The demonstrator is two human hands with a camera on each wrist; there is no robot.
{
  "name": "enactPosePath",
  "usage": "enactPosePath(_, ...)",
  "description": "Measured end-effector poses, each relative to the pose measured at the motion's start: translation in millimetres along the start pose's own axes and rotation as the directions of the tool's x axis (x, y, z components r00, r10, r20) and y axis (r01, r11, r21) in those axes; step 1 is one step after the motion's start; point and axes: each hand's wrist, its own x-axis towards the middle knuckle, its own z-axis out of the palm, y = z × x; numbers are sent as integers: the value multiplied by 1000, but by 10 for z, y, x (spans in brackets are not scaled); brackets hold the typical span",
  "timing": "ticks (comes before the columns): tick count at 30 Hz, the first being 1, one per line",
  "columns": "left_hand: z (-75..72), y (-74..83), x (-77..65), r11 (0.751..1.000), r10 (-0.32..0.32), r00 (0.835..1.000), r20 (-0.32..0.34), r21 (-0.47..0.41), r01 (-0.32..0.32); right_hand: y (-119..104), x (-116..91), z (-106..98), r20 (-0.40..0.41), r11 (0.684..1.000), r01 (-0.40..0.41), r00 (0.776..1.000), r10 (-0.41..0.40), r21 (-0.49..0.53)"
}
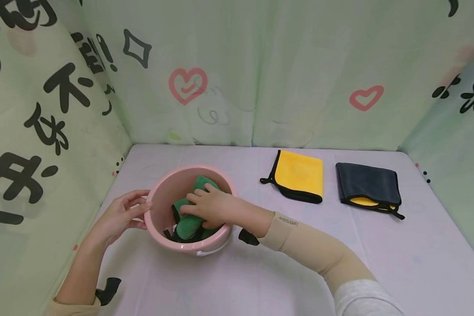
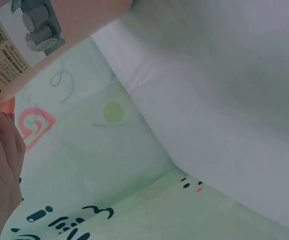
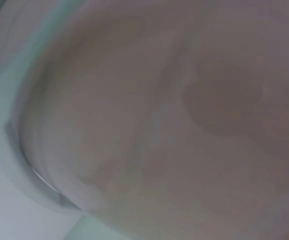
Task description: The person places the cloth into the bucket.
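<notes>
A pink bucket (image 1: 153,219) stands on the table, left of the middle. My left hand (image 1: 120,216) grips its rim on the left side, and the left wrist view catches part of that hand (image 2: 0,165) beside the bucket's labelled wall (image 2: 84,20). Inside lies a bunched green cloth (image 1: 189,226) with dark edging. My right hand (image 1: 213,206) reaches in over the right rim, its fingers curled over the green cloth. The right wrist view is blurred and filled mostly by a pinkish surface, so neither the fingers nor the cloth can be made out there.
A folded yellow cloth (image 1: 300,175) with black edging lies right of the bucket. Farther right is a folded dark grey cloth (image 1: 368,182) with a yellow inside. The bucket's white handle (image 1: 215,251) hangs at its front. Printed curtains (image 1: 300,66) enclose the table (image 1: 284,272).
</notes>
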Motion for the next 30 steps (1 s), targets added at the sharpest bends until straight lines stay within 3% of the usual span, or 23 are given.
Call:
enactPosePath(7, 6, -8, -5, 1000, -7, 1000, -2, 8, 7, 143, -361, -184, -198, 994, 0, 980, 22, 107)
enactPosePath(16, 2, -1, -2, 1000, 2, 1000, -4, 13, -2, 449, -962, -194, -417, 971, -99, 890, 183, 216)
enactPosePath(23, 4, -11, 2, 1000, -5, 1000, -9, 21, 6, 719, -1403, 3, -418, 911, -258, 824, 381, 322)
enactPosePath(30, 3, -25, 13, 1000, -1, 1000, -9, 23, 2, 986, -1840, 304, -327, 790, -477, 730, 600, 385)
